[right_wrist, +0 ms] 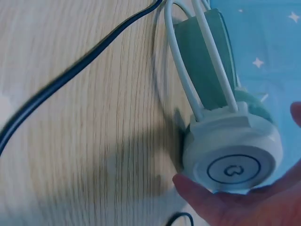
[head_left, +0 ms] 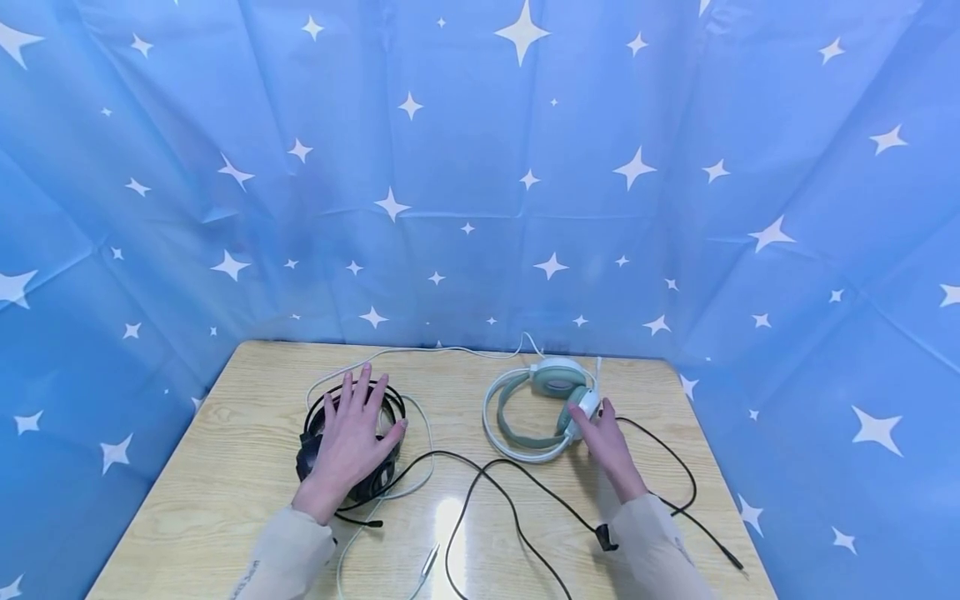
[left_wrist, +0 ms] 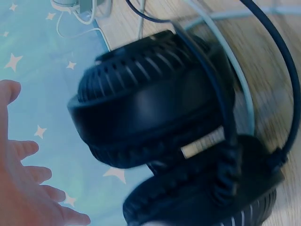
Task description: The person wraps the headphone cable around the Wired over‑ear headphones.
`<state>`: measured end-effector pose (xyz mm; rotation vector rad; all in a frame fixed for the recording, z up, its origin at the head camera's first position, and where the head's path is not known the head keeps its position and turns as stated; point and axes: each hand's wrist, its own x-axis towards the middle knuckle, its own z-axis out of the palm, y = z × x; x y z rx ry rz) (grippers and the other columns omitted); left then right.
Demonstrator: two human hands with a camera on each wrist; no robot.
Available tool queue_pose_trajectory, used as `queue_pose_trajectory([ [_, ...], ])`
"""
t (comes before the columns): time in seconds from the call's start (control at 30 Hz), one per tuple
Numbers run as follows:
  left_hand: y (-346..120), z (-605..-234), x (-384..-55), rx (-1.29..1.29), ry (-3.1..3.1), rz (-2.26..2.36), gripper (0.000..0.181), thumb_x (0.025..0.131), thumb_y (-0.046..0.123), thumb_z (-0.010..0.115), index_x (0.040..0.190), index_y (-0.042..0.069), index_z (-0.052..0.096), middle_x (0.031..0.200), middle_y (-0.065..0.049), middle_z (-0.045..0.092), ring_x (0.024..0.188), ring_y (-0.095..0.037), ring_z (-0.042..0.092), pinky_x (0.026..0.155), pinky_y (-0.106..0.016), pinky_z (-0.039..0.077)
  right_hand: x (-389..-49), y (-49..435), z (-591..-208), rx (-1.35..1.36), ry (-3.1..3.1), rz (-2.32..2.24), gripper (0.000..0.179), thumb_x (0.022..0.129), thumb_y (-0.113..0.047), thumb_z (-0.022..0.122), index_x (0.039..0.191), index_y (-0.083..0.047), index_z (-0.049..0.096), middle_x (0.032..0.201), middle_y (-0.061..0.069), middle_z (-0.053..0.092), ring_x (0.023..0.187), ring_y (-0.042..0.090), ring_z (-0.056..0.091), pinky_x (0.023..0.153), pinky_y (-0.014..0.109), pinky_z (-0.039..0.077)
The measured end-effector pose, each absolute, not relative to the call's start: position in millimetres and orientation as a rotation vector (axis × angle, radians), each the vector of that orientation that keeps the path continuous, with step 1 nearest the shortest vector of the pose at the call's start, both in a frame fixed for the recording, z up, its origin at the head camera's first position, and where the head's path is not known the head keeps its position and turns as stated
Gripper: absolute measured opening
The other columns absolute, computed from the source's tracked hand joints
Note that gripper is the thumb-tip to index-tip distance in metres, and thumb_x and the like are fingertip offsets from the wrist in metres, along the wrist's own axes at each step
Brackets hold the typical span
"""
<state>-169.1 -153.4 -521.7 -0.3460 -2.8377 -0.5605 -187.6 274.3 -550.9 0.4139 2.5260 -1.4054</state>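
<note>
My left hand (head_left: 350, 442), its fingers spread, is over the black headphones (head_left: 363, 483) on the left of the table. In the left wrist view, those black headphones (left_wrist: 155, 108) fill the middle, with the fingers off to one side and a gap between. On the right lies a white and mint-green headset (head_left: 517, 450). My right hand (head_left: 609, 446) is at its near ear cup, the thumb and fingers held apart. Up close, one fingertip is right at the lower edge of the white ear cup (right_wrist: 235, 155), while another finger stands off to the right.
A black cable (head_left: 517, 508) winds across the front of the table (head_left: 202, 467). Its plugs lie near the right sleeve. A pale cable (head_left: 442, 348) runs along the back edge, with a plug (head_left: 430, 560) at the front. Behind hangs a blue starry curtain (head_left: 480, 167).
</note>
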Motion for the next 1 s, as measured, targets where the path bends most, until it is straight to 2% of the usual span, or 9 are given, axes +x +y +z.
queue_pose_trajectory([
  [0.1, -148.9, -521.9, -167.5, -0.358, -2.827, -0.568, 0.080, 0.098, 0.051, 0.062, 0.160, 0.008, 0.036, 0.170, -0.020, 0.016, 0.155, -0.047, 0.006, 0.114, -0.077, 0.013, -192.4, 270.9, -554.7, 0.434, 2.522, -1.442, 0.115, 0.097, -0.073, 0.047, 0.161, 0.000, -0.014, 0.165, 0.036, 0.008, 0.149, 0.052, 0.023, 0.111, 0.063, 0.038],
  [0.17, -146.8, -523.6, -166.2, -0.366, -2.820, -0.572, 0.079, 0.098, 0.050, 0.063, 0.160, 0.007, 0.037, 0.170, -0.021, 0.016, 0.155, -0.047, 0.007, 0.114, -0.076, 0.014, -195.1, 269.6, -556.8, 0.450, 2.520, -1.486, 0.115, 0.097, -0.070, 0.051, 0.162, 0.001, -0.013, 0.165, 0.036, 0.011, 0.147, 0.051, 0.028, 0.106, 0.060, 0.045],
  [0.23, -145.5, -525.7, -164.7, -0.376, -2.805, -0.573, 0.079, 0.098, 0.048, 0.065, 0.159, 0.007, 0.038, 0.169, -0.021, 0.019, 0.154, -0.048, 0.010, 0.114, -0.076, 0.016, -197.6, 269.1, -558.7, 0.455, 2.534, -1.510, 0.114, 0.097, -0.067, 0.054, 0.162, 0.003, -0.009, 0.163, 0.036, 0.016, 0.146, 0.050, 0.031, 0.105, 0.059, 0.045],
  [0.37, -144.2, -528.9, -163.2, -0.388, -2.789, -0.564, 0.078, 0.097, 0.047, 0.066, 0.158, 0.006, 0.039, 0.168, -0.023, 0.021, 0.153, -0.049, 0.013, 0.113, -0.076, 0.019, -202.3, 267.6, -558.9, 0.456, 2.583, -1.510, 0.106, 0.098, -0.059, 0.058, 0.160, 0.008, 0.005, 0.156, 0.036, 0.029, 0.142, 0.048, 0.037, 0.112, 0.058, 0.037],
  [0.47, -144.1, -529.9, -162.7, -0.387, -2.793, -0.555, 0.077, 0.097, 0.046, 0.065, 0.158, 0.006, 0.039, 0.168, -0.023, 0.021, 0.154, -0.049, 0.013, 0.113, -0.076, 0.021, -204.7, 266.5, -558.1, 0.476, 2.584, -1.530, 0.099, 0.099, -0.051, 0.061, 0.158, 0.010, 0.011, 0.149, 0.036, 0.036, 0.135, 0.046, 0.044, 0.109, 0.056, 0.041],
  [0.63, -145.2, -529.0, -162.4, -0.389, -2.818, -0.570, 0.077, 0.099, 0.046, 0.063, 0.158, 0.006, 0.037, 0.168, -0.023, 0.019, 0.155, -0.047, 0.011, 0.114, -0.074, 0.020, -205.6, 268.4, -559.0, 0.547, 2.530, -1.587, 0.098, 0.097, -0.044, 0.064, 0.157, 0.010, 0.009, 0.145, 0.037, 0.038, 0.127, 0.045, 0.051, 0.097, 0.047, 0.053],
  [0.8, -147.6, -525.8, -163.4, -0.376, -2.811, -0.585, 0.077, 0.098, 0.044, 0.065, 0.158, 0.006, 0.037, 0.168, -0.023, 0.018, 0.154, -0.048, 0.011, 0.114, -0.074, 0.021, -204.0, 272.6, -562.4, 0.614, 2.434, -1.678, 0.096, 0.097, -0.044, 0.062, 0.158, 0.007, 0.008, 0.144, 0.035, 0.039, 0.122, 0.038, 0.057, 0.094, 0.041, 0.056],
  [1.0, -146.4, -520.6, -164.0, -0.356, -2.791, -0.641, 0.078, 0.097, 0.043, 0.067, 0.158, 0.004, 0.037, 0.169, -0.023, 0.017, 0.154, -0.047, 0.013, 0.116, -0.071, 0.022, -198.4, 269.8, -562.9, 0.644, 2.275, -1.915, 0.089, 0.100, -0.038, 0.061, 0.155, 0.009, 0.009, 0.136, 0.034, 0.046, 0.090, 0.020, 0.070, 0.082, 0.034, 0.060],
])
